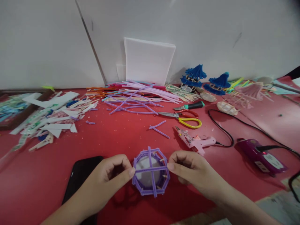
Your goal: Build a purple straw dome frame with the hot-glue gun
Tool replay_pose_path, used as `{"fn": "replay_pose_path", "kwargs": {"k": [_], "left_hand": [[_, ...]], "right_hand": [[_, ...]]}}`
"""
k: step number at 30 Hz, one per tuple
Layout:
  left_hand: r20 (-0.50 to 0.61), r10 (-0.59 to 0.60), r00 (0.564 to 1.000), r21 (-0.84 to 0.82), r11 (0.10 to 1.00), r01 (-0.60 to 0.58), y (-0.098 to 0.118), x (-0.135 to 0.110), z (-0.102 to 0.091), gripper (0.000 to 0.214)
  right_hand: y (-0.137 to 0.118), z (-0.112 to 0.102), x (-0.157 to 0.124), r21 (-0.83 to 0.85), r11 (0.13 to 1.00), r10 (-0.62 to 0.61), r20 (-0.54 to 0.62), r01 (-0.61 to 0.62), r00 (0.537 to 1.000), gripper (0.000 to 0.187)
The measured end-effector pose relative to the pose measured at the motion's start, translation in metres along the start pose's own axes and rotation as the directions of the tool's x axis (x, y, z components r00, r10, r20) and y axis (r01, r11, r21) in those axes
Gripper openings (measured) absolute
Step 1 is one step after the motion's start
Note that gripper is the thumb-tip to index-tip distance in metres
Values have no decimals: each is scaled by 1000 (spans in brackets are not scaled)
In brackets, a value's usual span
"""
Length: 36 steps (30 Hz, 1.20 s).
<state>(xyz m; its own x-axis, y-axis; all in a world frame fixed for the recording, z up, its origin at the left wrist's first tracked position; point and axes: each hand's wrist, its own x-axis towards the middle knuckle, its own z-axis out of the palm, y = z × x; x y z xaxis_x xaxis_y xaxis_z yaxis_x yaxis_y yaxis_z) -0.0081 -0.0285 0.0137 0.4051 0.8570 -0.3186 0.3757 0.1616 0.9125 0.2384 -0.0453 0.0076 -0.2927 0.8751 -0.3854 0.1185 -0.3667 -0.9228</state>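
Between my two hands is a round, many-sided frame of purple pipe cleaners (139,186), with a greyish-white base showing inside and short wooden sticks around its edge. Two purple strips (151,169) cross over its top. My left hand (112,175) pinches the left end of the crosswise strip at the rim between thumb and finger. At the right rim, the thumb and fingers of my right hand (189,167) close on the other end. A black phone (79,175) lies partly under my left forearm.
A pink glue gun (198,142), yellow-and-red-handled scissors (187,118) and a utility knife (192,106) lie to the right. Behind are loose pipe cleaners (140,93), white sheets (148,61) and blue-roofed models (194,76). A purple power box (262,157) with cables sits far right; scraps (58,118) pile up left.
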Motion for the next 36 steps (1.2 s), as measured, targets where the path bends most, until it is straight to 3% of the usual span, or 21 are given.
{"fn": "replay_pose_path", "kwargs": {"k": [20, 36], "left_hand": [[27, -31, 999, -16, 999, 32, -8, 4, 0, 30], [-7, 11, 1000, -17, 1000, -11, -8, 1, -3, 30]], "right_hand": [[5, -2, 9, -32, 999, 29, -11, -29, 1000, 40], [11, -9, 6, 95, 995, -2, -34, 5, 999, 44]]}}
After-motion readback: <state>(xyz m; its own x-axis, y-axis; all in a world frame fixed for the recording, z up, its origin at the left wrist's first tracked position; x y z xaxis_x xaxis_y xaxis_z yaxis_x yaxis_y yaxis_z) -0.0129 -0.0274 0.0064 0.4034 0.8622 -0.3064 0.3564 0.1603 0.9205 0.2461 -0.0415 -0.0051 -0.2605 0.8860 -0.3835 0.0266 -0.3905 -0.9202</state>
